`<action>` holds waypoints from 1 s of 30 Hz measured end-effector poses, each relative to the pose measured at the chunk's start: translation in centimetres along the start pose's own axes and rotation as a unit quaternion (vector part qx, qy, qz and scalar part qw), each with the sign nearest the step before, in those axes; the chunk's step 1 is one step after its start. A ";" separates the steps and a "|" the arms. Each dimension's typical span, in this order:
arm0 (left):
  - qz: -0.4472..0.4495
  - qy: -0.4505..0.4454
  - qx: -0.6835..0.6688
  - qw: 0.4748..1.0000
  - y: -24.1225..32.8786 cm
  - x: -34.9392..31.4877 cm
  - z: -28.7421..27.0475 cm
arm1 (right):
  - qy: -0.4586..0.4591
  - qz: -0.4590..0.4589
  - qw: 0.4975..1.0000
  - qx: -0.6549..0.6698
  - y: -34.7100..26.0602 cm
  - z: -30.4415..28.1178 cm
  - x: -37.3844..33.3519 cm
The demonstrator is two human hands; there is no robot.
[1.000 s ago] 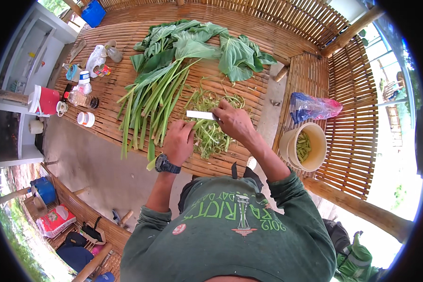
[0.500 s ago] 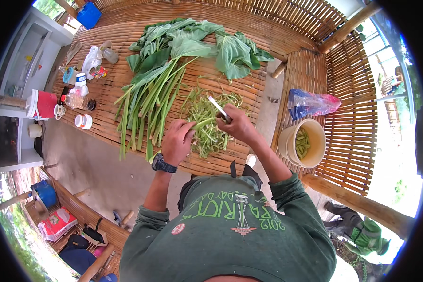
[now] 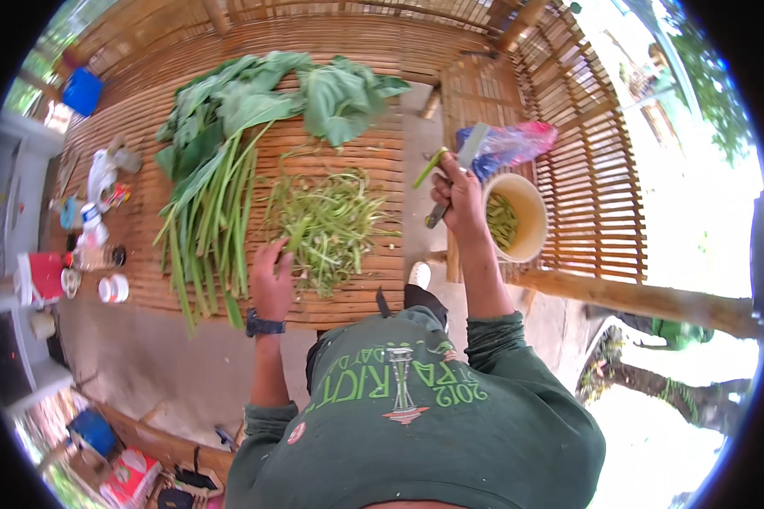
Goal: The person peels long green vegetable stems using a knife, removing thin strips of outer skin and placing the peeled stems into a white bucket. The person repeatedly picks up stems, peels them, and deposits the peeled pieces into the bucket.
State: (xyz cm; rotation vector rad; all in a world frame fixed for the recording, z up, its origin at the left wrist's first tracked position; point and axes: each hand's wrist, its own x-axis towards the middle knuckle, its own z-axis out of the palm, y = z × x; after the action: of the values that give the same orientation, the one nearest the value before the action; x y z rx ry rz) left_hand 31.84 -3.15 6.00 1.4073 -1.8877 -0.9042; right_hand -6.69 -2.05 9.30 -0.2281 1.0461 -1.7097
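Observation:
My right hand (image 3: 460,202) is raised at the table's right edge, beside the white bucket (image 3: 538,222). It grips a knife (image 3: 471,146), blade pointing up and away, together with a short cut piece of green stalk (image 3: 429,168). Green stalk pieces (image 3: 500,222) lie inside the bucket. On the table, my left hand (image 3: 272,276) has its fingers closed around what looks like the end of a green stalk (image 3: 296,237), mostly hidden. It sits between a heap of stringy green peelings (image 3: 335,225) and a bunch of long stalks (image 3: 216,220) with large leaves (image 3: 255,89).
Bottles and jars (image 3: 102,254) and a red-and-white cooler (image 3: 41,278) stand to the left. A blue-and-pink plastic bag (image 3: 514,146) rests on the bamboo bench (image 3: 480,93) beyond the bucket. A gap separates the slatted bamboo table (image 3: 348,312) from the bench.
My right hand has swung right from the peelings toward the bucket, carrying the knife and a stalk piece. My left hand stays by the stalks; the hands are now far apart. The view has shifted.

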 end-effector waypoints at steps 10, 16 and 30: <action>0.016 0.002 -0.034 0.999 2.7 1.1 0.6 | 0.280 -0.193 0.626 -0.701 -5.3 -23.4 1.7; 0.062 0.020 -0.046 0.997 5.1 1.7 -0.2 | -0.069 -0.095 0.866 -0.486 2.9 1.3 -4.2; 0.085 0.054 -0.019 0.995 5.7 1.1 -1.9 | -0.271 0.015 0.846 -0.458 6.0 10.7 -6.1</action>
State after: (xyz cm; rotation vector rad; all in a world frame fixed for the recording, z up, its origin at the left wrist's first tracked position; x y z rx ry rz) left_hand 29.95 -3.38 11.75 1.2282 -1.8675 -0.7624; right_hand 6.42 -2.78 13.29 -1.2210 1.3260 -0.8859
